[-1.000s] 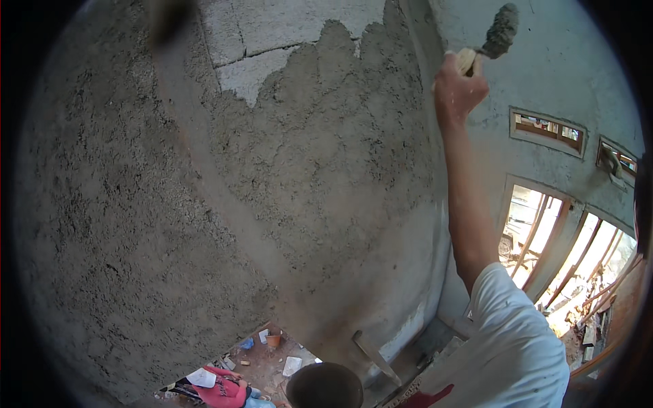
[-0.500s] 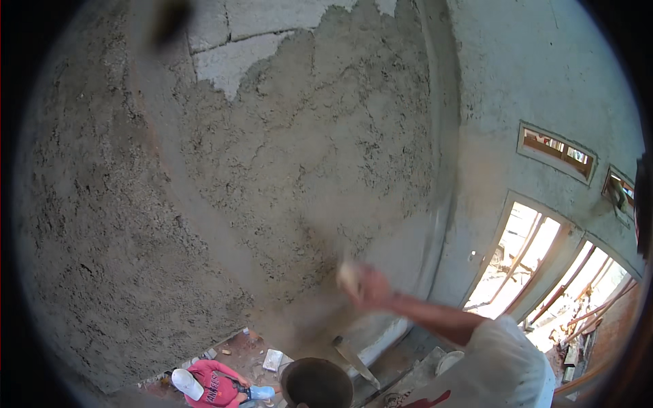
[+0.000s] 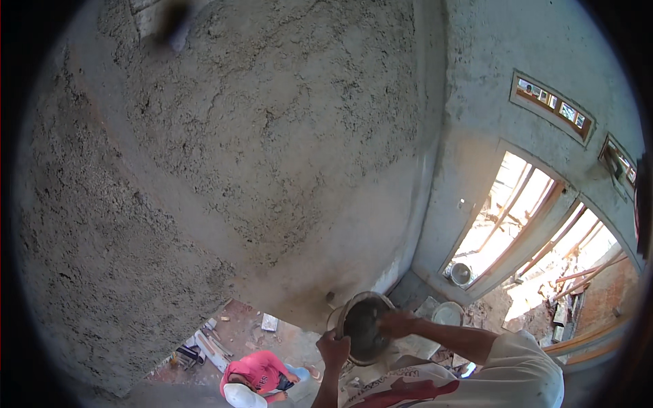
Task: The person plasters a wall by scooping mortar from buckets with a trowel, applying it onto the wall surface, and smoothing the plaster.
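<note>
- Background: rough grey mortar covers the large wall (image 3: 272, 129), which meets a smoother pale wall (image 3: 476, 81) at a corner on the right.
- Centre of work: a round, dark bucket (image 3: 368, 296) sits low in the view, before the person's chest, with grey material visible inside.
- Left hand (image 3: 334, 349): closed on the near-left rim of the bucket.
- Right hand (image 3: 394, 324): over the bucket's mouth, blurred; whether it grips a tool cannot be told. Its forearm crosses the right rim and hides part of it.
- Just right of the bucket: a pale round container (image 3: 448, 314). Farther off, a smaller pail (image 3: 460, 274) stands at the foot of a bright doorway (image 3: 500, 211).
- Below left: a co-worker in a pink top (image 3: 256, 367) and white cap, near a pale block (image 3: 270, 322) on the littered floor.
- Obstruction: a dark blurred shape (image 3: 173, 22) masks some of the upper wall.
- Change: half a second earlier, the right hand was out in front of the wall and the left was unseen; now both are at the bucket, which appears higher in view.
</note>
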